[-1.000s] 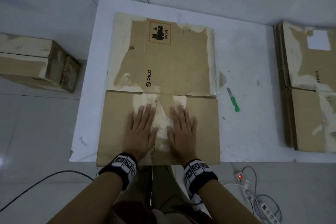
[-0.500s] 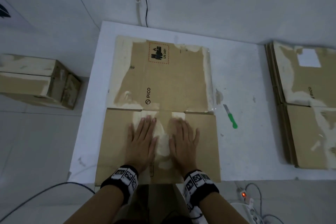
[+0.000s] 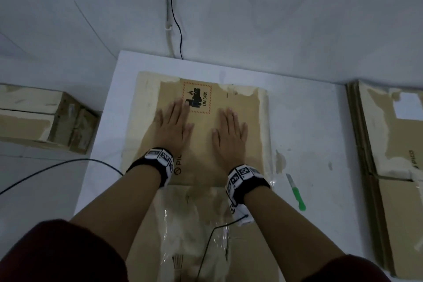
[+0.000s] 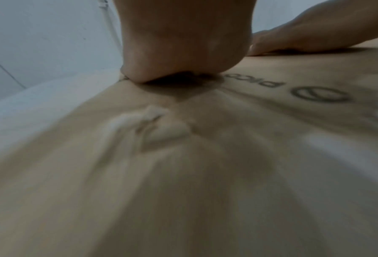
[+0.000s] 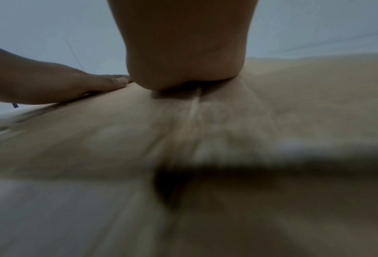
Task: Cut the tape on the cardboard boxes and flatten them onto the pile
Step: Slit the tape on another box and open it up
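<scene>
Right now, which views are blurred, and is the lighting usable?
Head view: dim, mostly sharp; UN 3481 label readable, left hand and right hand slightly soft. Left wrist view: cardboard streaked with motion blur, PICO print still legible. Right wrist view: heaviest blur, dark smear across the cardboard.

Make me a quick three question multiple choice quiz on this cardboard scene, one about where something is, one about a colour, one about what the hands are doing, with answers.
1. Where does the knife lie?
A. On the table, right of the flattened box
B. On the pile
C. In the left hand

2. What colour is the knife's handle?
A. Red
B. Green
C. Black

3. How are the left hand and right hand placed?
A. Both grip the knife
B. One lifts a flap
C. Both lie flat, palms down, on the flattened box

Answers: 1 A, it rests on the white table beside the box's right edge. 2 B, the handle shows bright green. 3 C, fingers are straight on the cardboard.
</scene>
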Demonstrator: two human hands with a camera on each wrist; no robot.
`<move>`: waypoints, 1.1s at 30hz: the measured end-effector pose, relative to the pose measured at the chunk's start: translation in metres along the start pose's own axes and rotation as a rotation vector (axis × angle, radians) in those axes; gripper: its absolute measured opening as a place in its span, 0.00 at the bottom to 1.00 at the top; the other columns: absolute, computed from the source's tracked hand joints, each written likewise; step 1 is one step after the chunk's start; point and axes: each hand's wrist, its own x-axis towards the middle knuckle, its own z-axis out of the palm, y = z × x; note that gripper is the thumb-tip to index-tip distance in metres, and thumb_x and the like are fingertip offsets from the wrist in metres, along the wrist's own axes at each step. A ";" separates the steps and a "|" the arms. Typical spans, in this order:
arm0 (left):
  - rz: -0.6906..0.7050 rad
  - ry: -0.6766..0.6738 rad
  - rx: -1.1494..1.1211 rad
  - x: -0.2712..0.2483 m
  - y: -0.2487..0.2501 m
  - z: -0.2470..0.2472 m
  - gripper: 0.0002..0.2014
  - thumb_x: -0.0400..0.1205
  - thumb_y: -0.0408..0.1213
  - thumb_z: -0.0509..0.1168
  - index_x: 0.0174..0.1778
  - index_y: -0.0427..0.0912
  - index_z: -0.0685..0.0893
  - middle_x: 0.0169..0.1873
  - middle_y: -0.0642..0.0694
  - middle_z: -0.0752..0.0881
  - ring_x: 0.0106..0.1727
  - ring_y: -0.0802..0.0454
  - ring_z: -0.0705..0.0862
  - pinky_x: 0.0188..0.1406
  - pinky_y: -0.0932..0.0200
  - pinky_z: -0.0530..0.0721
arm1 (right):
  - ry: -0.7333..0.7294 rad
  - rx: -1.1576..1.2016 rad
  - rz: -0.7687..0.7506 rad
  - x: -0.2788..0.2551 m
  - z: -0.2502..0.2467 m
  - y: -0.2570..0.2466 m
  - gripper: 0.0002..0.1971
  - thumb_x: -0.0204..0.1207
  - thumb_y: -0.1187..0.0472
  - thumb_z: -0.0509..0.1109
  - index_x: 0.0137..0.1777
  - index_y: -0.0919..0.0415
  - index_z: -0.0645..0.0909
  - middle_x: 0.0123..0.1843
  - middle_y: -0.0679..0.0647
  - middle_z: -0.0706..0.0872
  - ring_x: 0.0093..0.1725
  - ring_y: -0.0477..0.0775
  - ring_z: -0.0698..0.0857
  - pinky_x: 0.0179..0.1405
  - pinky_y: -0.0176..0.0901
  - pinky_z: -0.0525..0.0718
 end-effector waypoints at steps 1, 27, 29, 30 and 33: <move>-0.015 0.015 -0.009 0.012 0.000 -0.001 0.34 0.84 0.57 0.37 0.85 0.46 0.48 0.85 0.47 0.48 0.85 0.49 0.46 0.81 0.39 0.37 | 0.010 -0.003 -0.003 0.012 0.000 0.001 0.33 0.83 0.44 0.40 0.87 0.54 0.51 0.88 0.52 0.52 0.87 0.52 0.49 0.84 0.62 0.40; -0.156 0.061 0.074 -0.096 -0.018 0.002 0.32 0.85 0.56 0.41 0.85 0.49 0.48 0.85 0.45 0.47 0.85 0.41 0.45 0.77 0.27 0.36 | 0.001 -0.058 0.139 -0.080 -0.016 0.040 0.29 0.86 0.41 0.40 0.87 0.42 0.45 0.89 0.50 0.45 0.87 0.52 0.41 0.83 0.66 0.34; -0.172 0.039 0.089 -0.100 -0.018 0.003 0.32 0.85 0.57 0.40 0.85 0.50 0.46 0.85 0.46 0.44 0.85 0.40 0.43 0.75 0.24 0.35 | 0.004 -0.071 0.154 -0.086 -0.013 0.040 0.29 0.86 0.41 0.40 0.87 0.42 0.45 0.89 0.50 0.45 0.87 0.52 0.41 0.83 0.67 0.34; -0.173 0.031 0.090 -0.099 -0.018 0.003 0.32 0.85 0.57 0.39 0.85 0.50 0.45 0.85 0.46 0.43 0.85 0.40 0.43 0.74 0.24 0.35 | 0.005 -0.073 0.157 -0.086 -0.013 0.040 0.30 0.86 0.41 0.40 0.87 0.42 0.44 0.89 0.49 0.44 0.87 0.52 0.41 0.83 0.68 0.35; -0.170 -0.004 0.109 -0.094 -0.018 0.001 0.32 0.85 0.56 0.39 0.85 0.49 0.45 0.85 0.45 0.43 0.84 0.38 0.43 0.73 0.26 0.29 | -0.021 -0.057 0.165 -0.081 -0.012 0.042 0.30 0.84 0.41 0.39 0.87 0.41 0.44 0.89 0.49 0.44 0.87 0.52 0.42 0.82 0.67 0.34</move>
